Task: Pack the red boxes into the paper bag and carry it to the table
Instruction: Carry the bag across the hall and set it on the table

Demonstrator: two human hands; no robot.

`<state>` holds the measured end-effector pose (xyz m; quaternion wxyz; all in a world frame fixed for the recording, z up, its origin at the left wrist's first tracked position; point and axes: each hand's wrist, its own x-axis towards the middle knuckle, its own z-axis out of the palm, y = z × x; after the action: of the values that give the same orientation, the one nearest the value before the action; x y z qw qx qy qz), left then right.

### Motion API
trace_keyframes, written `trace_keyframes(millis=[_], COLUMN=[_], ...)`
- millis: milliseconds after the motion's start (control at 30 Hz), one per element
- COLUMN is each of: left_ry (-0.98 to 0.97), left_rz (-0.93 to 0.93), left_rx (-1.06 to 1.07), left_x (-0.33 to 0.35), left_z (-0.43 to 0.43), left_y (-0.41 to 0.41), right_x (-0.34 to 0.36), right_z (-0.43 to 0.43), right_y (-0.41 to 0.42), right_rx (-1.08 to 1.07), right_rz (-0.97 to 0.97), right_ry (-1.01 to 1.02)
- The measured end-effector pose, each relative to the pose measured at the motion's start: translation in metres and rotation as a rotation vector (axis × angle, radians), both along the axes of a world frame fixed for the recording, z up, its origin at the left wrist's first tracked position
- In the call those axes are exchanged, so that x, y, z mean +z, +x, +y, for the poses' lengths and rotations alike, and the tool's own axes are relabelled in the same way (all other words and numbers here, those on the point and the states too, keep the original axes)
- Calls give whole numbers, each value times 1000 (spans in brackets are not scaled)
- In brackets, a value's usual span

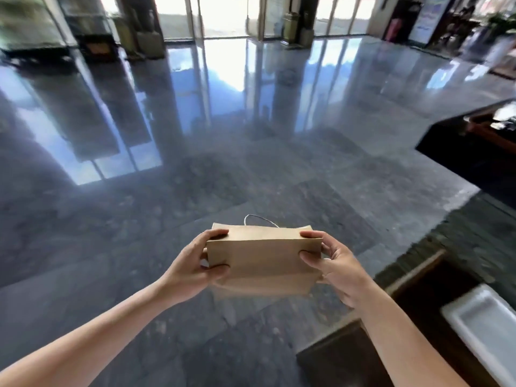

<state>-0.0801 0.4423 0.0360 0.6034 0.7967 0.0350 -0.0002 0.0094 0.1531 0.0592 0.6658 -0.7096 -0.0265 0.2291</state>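
Observation:
A brown paper bag [264, 261] is held out in front of me above the polished floor. My left hand [195, 265] grips its left end, thumb on top and fingers underneath. My right hand [333, 265] grips its right end the same way. A thin white cord handle [259, 218] sticks up behind the bag's far edge. The bag's top is folded shut, so its contents are hidden. No red boxes are visible.
A glossy dark stone floor [195, 152] stretches ahead to glass doors [223, 15]. On the right runs a dark counter with a stone edge [458, 230] and a white tray [485, 322]. A dark table [474, 152] sits at mid right.

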Motion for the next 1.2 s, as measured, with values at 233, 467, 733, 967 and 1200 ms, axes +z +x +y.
trace_keyframes(millis=[233, 467, 733, 967, 1200], left_ry=[-145, -157, -37, 106, 330], left_rz=[-65, -120, -193, -205, -134], left_rx=[407, 889, 1157, 1422, 1600], left_x=[25, 19, 1, 22, 24], left_z=[195, 363, 571, 759, 955], left_y=[-81, -156, -206, -244, -295], right_x=[2, 14, 10, 23, 18], right_z=[244, 478, 738, 984, 1212], right_y=[2, -8, -28, -53, -98], right_rx=[288, 597, 822, 1026, 1143], right_rz=[117, 101, -9, -118, -174], right_ry=[81, 56, 66, 105, 129])
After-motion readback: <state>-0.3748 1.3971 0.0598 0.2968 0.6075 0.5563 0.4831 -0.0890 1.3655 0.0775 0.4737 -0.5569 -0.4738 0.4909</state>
